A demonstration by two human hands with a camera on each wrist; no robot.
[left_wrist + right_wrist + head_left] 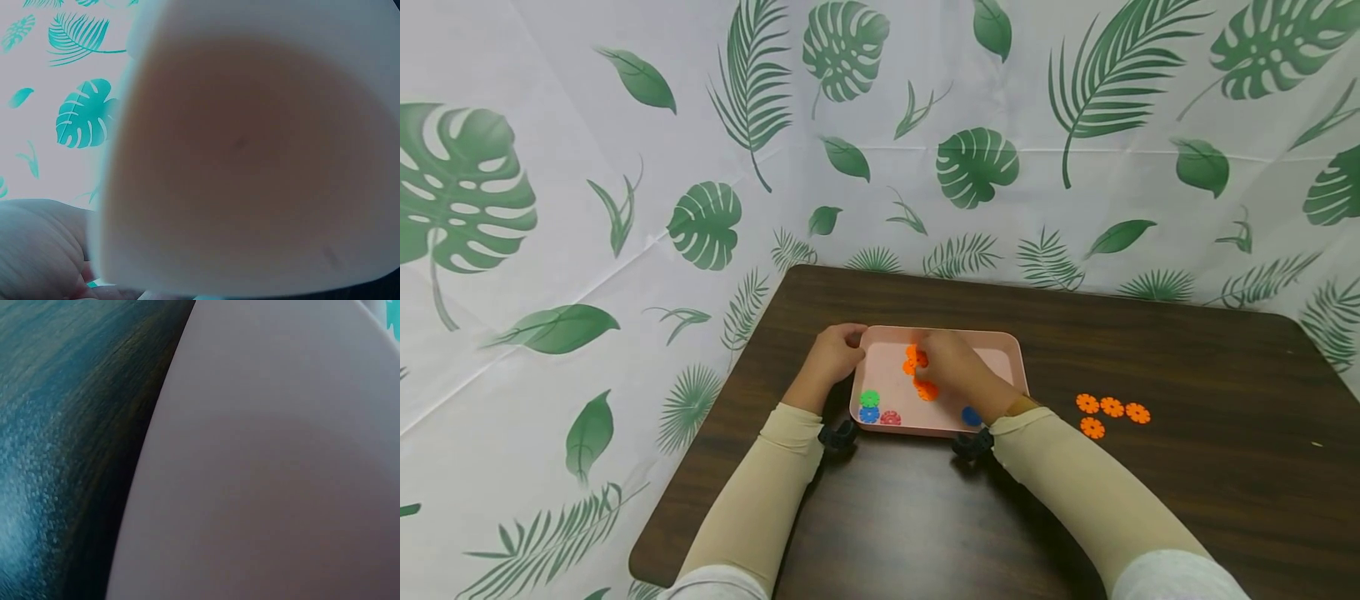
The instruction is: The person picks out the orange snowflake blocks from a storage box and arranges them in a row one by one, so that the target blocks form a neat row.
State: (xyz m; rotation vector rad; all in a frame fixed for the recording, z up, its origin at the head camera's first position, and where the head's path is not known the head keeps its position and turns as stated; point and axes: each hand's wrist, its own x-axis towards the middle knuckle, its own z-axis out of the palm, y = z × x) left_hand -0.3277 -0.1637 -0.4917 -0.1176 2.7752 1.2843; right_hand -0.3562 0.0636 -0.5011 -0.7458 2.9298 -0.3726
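A pink tray (947,335) lies on the dark wooden table. At its upper left corner my left hand (835,357) holds the rim between thumb and fingers. Over the middle of the tray, my right hand (953,364) has its fingers bent down and pinches an orange notched disc (922,360); the fingertips are partly hidden. Other orange discs (928,391) lie close under this hand. Along the tray's near side are a green disc (869,398), a blue disc (868,415) and a red disc (891,418). Another blue disc (971,416) sits beside the right wrist.
Several orange discs (1112,407) lie on the table (1210,400) to the right of the tray. A white cloth with green leaves (917,83) hangs behind and to the left. Blurred sleeve or skin fills most of both wrist views.
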